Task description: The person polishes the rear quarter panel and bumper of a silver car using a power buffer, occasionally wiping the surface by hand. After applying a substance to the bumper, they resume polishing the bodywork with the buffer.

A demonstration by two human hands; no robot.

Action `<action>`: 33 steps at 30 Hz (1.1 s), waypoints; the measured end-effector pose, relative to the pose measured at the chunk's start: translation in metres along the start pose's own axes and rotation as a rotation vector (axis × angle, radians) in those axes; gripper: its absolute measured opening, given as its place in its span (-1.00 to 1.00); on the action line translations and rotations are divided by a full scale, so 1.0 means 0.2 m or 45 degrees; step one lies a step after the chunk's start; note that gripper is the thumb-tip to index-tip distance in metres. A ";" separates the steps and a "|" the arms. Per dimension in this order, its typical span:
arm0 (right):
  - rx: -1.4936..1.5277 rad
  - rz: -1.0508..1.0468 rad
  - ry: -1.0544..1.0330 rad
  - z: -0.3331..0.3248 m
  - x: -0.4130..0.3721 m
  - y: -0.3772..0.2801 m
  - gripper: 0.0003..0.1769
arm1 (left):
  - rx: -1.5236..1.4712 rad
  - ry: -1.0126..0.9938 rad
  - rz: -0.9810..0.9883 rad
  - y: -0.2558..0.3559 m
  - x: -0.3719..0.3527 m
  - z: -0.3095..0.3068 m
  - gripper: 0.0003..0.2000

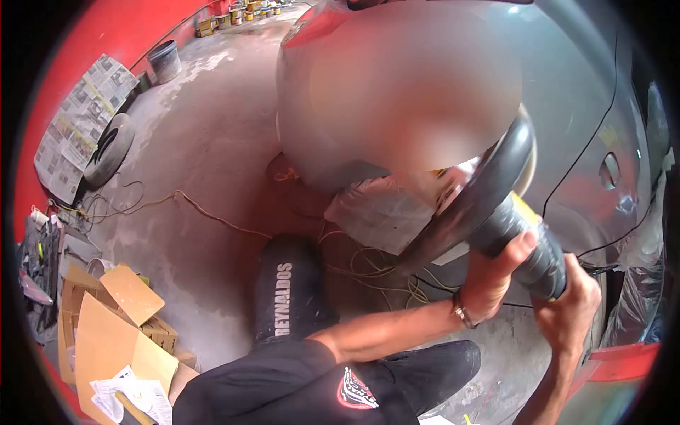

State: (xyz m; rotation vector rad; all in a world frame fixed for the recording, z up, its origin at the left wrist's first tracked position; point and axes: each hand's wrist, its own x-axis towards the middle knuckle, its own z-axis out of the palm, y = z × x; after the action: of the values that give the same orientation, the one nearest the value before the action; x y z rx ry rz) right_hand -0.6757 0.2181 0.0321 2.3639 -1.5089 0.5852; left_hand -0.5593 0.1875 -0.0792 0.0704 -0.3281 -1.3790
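A black and yellow power polisher [506, 221] is held at a slant against a grey car body panel [588, 92]. My left hand [494, 278], a bracelet at its wrist, is closed around the tool's body with the thumb on top. My right hand [572, 297] grips its rear end. A large curved black part crosses the front of the tool, and a pale round pad edge [528, 152] shows behind it. Part of the panel is blurred. Plastic sheeting [379, 212] hangs beneath the panel.
Cords [368, 265] lie looped on the floor below the tool. A thin black cable [591, 145] runs over the panel. At left are an open cardboard box [106, 347], a tyre [111, 150], newspaper sheets [74, 138] and a bucket [165, 62]. Several cans [248, 13] stand far back.
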 end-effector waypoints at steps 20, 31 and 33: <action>0.271 0.245 -0.179 0.49 -0.11 -0.29 -0.51 | 0.468 0.100 0.159 0.43 -0.05 -0.31 -0.69; 0.741 0.114 -0.351 1.99 -0.49 -0.81 -0.15 | 0.935 0.566 0.102 0.87 -0.33 -1.55 -0.49; 0.927 0.148 -0.134 2.09 -0.53 -0.84 -0.11 | 1.286 0.423 0.055 0.86 -0.33 -1.60 -0.56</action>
State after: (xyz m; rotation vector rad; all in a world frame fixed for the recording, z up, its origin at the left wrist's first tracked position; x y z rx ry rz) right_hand -0.4852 0.1904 -0.3889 2.8626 -1.6916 1.2298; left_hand -0.3194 0.2398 -0.3552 1.1029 -0.7087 -1.0169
